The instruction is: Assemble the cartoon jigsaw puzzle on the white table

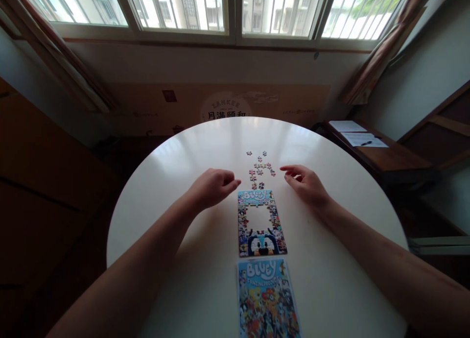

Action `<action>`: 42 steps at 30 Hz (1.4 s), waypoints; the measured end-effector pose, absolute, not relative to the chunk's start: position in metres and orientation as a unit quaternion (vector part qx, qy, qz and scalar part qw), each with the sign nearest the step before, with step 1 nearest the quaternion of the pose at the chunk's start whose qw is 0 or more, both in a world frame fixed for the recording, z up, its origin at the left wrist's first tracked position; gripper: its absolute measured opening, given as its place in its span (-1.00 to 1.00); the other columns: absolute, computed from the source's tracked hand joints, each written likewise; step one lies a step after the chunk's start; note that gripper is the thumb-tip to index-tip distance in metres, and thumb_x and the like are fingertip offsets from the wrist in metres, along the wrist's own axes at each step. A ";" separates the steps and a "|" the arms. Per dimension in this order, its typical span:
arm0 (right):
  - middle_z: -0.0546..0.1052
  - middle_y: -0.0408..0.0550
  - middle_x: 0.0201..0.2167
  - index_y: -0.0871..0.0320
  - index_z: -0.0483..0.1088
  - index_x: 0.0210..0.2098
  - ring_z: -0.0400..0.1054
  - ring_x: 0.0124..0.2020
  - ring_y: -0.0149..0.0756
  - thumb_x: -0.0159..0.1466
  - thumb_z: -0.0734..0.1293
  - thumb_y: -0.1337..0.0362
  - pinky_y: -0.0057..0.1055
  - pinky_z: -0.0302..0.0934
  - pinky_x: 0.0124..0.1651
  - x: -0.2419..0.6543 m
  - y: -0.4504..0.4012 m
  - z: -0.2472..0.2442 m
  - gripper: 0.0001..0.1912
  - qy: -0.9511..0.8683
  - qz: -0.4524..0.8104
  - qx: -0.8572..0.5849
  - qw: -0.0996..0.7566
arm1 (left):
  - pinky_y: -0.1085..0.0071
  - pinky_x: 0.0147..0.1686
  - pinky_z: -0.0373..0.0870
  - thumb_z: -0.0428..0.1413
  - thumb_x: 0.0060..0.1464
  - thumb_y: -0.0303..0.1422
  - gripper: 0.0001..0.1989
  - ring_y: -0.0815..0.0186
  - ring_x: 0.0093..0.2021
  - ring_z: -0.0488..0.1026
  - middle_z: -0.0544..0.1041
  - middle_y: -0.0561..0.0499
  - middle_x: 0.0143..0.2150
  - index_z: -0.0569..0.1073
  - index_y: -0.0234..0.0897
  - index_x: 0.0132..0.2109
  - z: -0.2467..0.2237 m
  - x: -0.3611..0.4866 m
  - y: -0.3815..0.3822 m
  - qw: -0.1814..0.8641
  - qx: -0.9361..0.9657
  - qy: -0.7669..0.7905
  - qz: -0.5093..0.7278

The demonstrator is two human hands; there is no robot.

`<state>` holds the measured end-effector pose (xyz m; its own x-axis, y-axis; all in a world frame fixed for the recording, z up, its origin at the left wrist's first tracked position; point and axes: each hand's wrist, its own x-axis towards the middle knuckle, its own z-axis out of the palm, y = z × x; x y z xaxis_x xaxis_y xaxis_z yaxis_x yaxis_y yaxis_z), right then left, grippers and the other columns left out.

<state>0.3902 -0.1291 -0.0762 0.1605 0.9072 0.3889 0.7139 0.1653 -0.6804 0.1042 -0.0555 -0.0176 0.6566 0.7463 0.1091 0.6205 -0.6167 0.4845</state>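
Observation:
A puzzle [242, 225] with an open gap in its middle lies on the white round table [147, 215]. Loose puzzle pieces [260, 166] are scattered just beyond its top edge. To their left is my left hand [216, 187], its fingers curled in and the thumb pointing toward the pieces, with nothing visible in it. My right hand [305, 185] hovers to the right of the pieces, index finger and thumb apart, holding nothing. Below the puzzle, closer to me, lies a colourful picture sheet [269, 299] with matching lettering.
A brown side table [398, 156] with papers [363, 139] and a pen stands at the right. Behind the round table are a printed cardboard panel [139, 100], barred windows and curtains. A brown wooden surface fills the left side.

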 end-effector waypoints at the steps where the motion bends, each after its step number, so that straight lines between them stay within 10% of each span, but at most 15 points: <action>1: 0.59 0.09 -0.12 0.15 0.54 -0.03 0.46 -0.16 -0.14 0.28 0.26 0.21 -0.18 0.41 -0.13 0.390 -0.127 -0.078 -0.65 -0.644 0.102 -0.639 0.409 | 0.35 -0.51 0.05 0.06 0.19 -0.15 -0.58 0.39 -0.59 0.14 0.27 0.09 -0.63 0.24 -0.22 -0.58 -0.019 0.104 -0.055 0.206 0.882 0.390 0.166; 10: 0.40 0.18 0.23 0.20 0.44 0.19 0.20 0.31 0.07 0.23 0.30 0.25 0.01 0.03 0.39 0.384 -0.123 -0.085 -0.47 -0.678 0.051 -0.673 0.293 | 0.36 -0.50 0.05 0.08 0.18 -0.19 -0.60 0.41 -0.59 0.11 0.19 0.13 -0.65 0.25 -0.23 -0.57 -0.023 0.107 -0.055 0.188 0.859 0.409 0.246; 18: 0.30 0.18 0.33 0.20 0.35 0.25 0.01 0.42 0.14 0.28 0.24 0.25 0.13 -0.02 0.39 0.401 -0.092 -0.094 -0.45 -0.634 0.033 -0.720 0.281 | 0.38 -0.48 0.11 0.07 0.20 -0.19 -0.65 0.37 -0.55 0.26 0.39 0.07 -0.58 0.35 -0.23 -0.52 -0.028 0.108 -0.055 0.187 0.828 0.447 0.282; 31: 0.45 0.18 0.19 0.17 0.36 0.23 0.24 0.28 0.16 0.32 0.14 0.30 0.22 0.12 0.27 0.425 -0.018 -0.099 -0.49 -0.589 0.004 -0.736 0.334 | 0.12 -0.03 0.41 0.07 0.15 -0.29 -0.85 0.11 -0.12 0.51 0.60 -0.08 -0.21 0.50 -0.22 -0.31 -0.036 0.107 -0.048 0.197 0.796 0.477 0.315; 42: 0.29 0.06 0.35 0.01 0.45 0.17 -0.08 0.45 0.13 0.32 0.19 0.32 0.31 -0.20 0.38 0.395 -0.033 -0.084 -0.53 -0.733 -0.001 -0.622 0.275 | 0.08 0.06 0.36 0.04 0.09 -0.40 -0.86 0.09 -0.04 0.48 0.59 -0.06 -0.14 0.51 -0.20 -0.27 -0.036 0.107 -0.045 0.219 0.785 0.488 0.312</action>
